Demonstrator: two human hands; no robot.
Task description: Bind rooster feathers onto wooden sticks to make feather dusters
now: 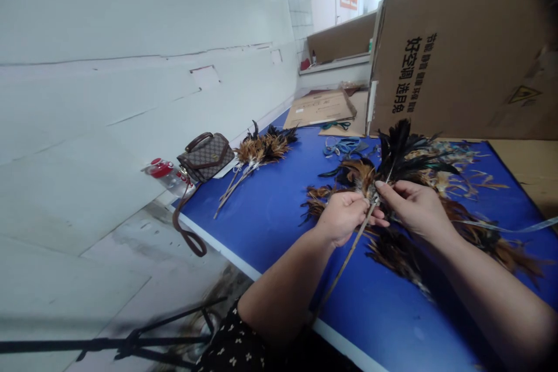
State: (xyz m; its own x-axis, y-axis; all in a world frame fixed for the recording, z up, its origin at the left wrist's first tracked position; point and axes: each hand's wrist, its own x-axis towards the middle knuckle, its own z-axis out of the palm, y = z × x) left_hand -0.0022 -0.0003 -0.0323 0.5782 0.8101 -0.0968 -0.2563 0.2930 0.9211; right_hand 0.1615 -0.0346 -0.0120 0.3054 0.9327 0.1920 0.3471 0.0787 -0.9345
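Above the table, my left hand is closed around the neck of a feather duster, where brown and black feathers meet its thin wooden stick. The stick slants down toward the table's front edge. My right hand pinches at the feather bases right beside the left fingers. A thin pale strand shows there, but the fingertips hide what it joins. Loose brown and black feathers lie beneath and around both hands, with a clear plastic ribbon to the right.
Feather dusters with sticks lie on the blue table at left. Beside them are a brown handbag and a red-capped bottle. Blue string and flat cardboard lie behind. A large cardboard box stands at back right.
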